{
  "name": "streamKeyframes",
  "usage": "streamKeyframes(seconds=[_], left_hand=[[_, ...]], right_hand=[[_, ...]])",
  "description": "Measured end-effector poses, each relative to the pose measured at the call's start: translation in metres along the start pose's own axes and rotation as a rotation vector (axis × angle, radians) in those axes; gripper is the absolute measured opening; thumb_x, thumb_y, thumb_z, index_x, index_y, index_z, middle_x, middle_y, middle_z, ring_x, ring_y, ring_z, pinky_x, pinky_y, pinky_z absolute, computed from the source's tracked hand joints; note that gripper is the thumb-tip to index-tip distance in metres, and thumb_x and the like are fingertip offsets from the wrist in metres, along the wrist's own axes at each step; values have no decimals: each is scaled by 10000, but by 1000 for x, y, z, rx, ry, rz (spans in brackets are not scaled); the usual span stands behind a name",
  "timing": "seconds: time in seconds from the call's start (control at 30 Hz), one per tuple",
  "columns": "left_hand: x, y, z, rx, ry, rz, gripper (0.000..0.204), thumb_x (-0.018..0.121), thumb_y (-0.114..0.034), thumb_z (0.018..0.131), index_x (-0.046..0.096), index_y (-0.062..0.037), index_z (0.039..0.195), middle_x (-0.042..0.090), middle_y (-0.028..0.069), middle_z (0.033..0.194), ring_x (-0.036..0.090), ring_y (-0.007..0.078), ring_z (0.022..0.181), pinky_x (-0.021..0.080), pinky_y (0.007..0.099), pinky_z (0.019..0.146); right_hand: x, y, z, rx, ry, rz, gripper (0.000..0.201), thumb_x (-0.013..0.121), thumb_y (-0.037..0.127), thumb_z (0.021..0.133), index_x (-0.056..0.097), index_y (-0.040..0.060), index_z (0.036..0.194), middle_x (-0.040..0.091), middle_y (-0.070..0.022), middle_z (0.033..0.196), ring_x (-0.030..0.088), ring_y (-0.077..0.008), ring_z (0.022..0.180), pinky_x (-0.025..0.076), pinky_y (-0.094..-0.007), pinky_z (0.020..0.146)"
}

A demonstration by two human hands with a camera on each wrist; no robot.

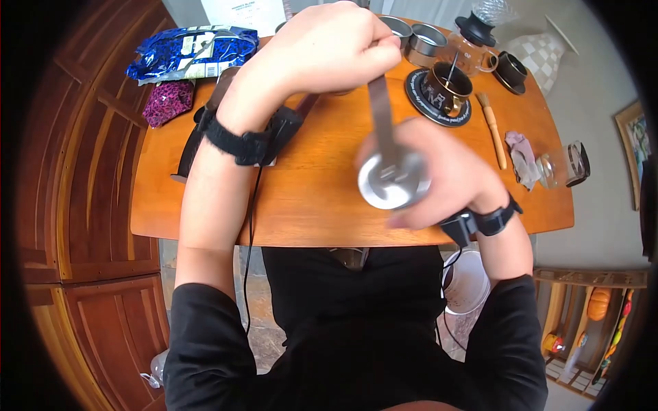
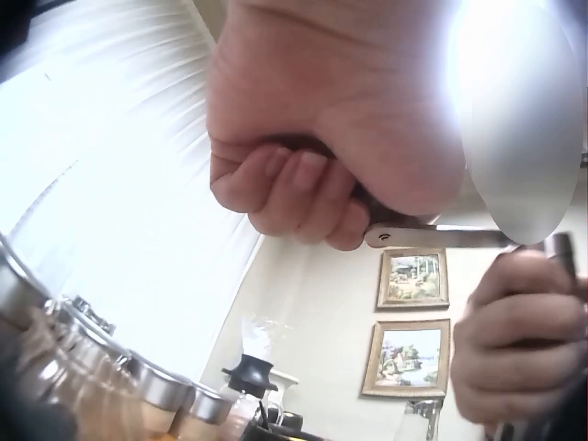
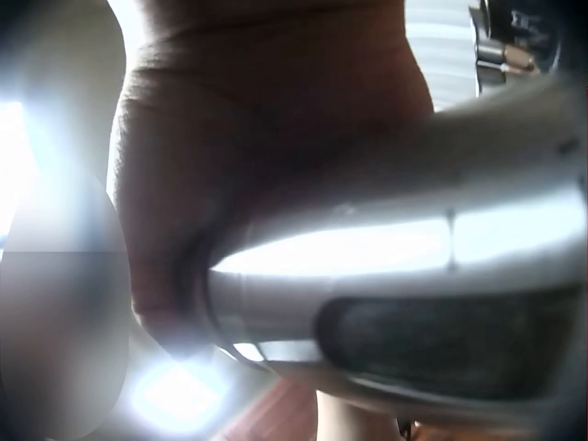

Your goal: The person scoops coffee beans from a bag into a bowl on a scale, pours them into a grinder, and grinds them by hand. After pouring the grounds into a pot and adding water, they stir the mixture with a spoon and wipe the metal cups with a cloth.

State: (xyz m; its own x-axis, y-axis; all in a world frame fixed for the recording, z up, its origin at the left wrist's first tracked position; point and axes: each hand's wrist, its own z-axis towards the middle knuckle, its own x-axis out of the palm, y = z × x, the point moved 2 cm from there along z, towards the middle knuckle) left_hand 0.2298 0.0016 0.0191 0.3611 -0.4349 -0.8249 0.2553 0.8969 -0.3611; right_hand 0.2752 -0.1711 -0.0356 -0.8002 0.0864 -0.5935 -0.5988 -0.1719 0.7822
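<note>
A silver hand-crank coffee grinder [image 1: 394, 185] is held above the front of the wooden table, slightly blurred in the head view. My right hand [image 1: 452, 171] wraps around its cylinder body; the right wrist view shows the shiny metal grinder body [image 3: 395, 248] with a dark window in its side. From the grinder's top the flat metal crank arm [image 1: 383, 116] reaches toward my left hand [image 1: 336, 51]. Those left fingers are curled around the crank's end, and the knob is hidden inside the fist. In the left wrist view, the crank arm [image 2: 441, 236] spans between both hands.
A blue foil bag [image 1: 199, 55] and a purple patterned pouch [image 1: 168, 103] lie at the back left. Toward the back right are a black cup [image 1: 439, 85] on a saucer, metal tins [image 1: 426, 42] and a glass carafe [image 1: 467, 55]. A brush [image 1: 492, 130], cloth [image 1: 522, 157] and jar [image 1: 552, 170] lie rightward.
</note>
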Motion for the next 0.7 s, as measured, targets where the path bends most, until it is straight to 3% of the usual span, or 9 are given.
streamKeyframes(seconds=[0.1,0.27,0.37,0.4,0.43,0.5,0.57,0.63,0.7], left_hand=[[4,-27,-6,167,-49,262,325,508,-242,857,595,-10,648,529,126,540,549,329,532,458,408,543],[-1,-72,-34,493,-74,152,233,569,-150,811,535,-40,607,506,133,553,515,291,500,418,339,475],[-17,-41,-23,373,-59,73,249,569,-176,811,527,-26,617,507,140,554,512,262,487,408,317,473],[-27,-33,-20,13,81,-94,312,538,-240,843,544,2,647,525,161,570,522,275,499,425,346,504],[-34,-27,-19,49,38,-122,217,591,-236,836,587,-24,875,511,77,573,520,192,514,421,307,529],[-33,-8,-10,63,-25,-55,253,587,-250,850,610,-27,965,514,53,578,527,172,523,427,306,552],[-14,16,-2,22,-50,133,381,473,-286,892,571,19,687,549,171,582,544,297,510,449,385,546],[-10,5,-2,-38,-55,203,403,450,-313,911,614,13,739,563,172,588,566,325,540,462,410,573],[-10,-21,-6,-58,-94,257,396,454,-315,911,622,6,749,566,171,590,581,329,559,464,411,574]], right_hand=[[24,14,22,426,203,-166,414,788,173,630,657,42,1000,677,-112,914,648,-221,824,514,-334,734],[-7,-25,8,192,-344,326,365,750,169,688,632,2,991,662,-101,881,651,-199,783,535,-339,713],[-39,-45,8,180,-431,591,366,723,189,725,603,-27,995,640,-100,844,644,-196,714,544,-340,676],[-39,-48,5,76,-428,720,385,715,181,723,582,-19,1024,625,-101,847,636,-207,718,542,-356,683],[-41,-50,1,-31,-423,846,406,708,173,720,562,-10,1052,610,-102,849,627,-217,722,539,-371,689],[-40,-45,-7,-120,-217,880,611,794,161,631,514,14,1154,587,-145,930,608,-249,749,517,-360,681],[-26,-16,-5,-62,-121,474,508,791,146,616,564,22,1054,627,-123,878,629,-227,737,515,-340,675],[-8,12,9,-71,-52,-31,318,759,160,635,622,8,878,666,-83,768,642,-202,679,514,-321,648],[7,22,22,359,116,-258,317,759,144,607,637,54,886,663,-98,807,643,-220,718,494,-328,661]])
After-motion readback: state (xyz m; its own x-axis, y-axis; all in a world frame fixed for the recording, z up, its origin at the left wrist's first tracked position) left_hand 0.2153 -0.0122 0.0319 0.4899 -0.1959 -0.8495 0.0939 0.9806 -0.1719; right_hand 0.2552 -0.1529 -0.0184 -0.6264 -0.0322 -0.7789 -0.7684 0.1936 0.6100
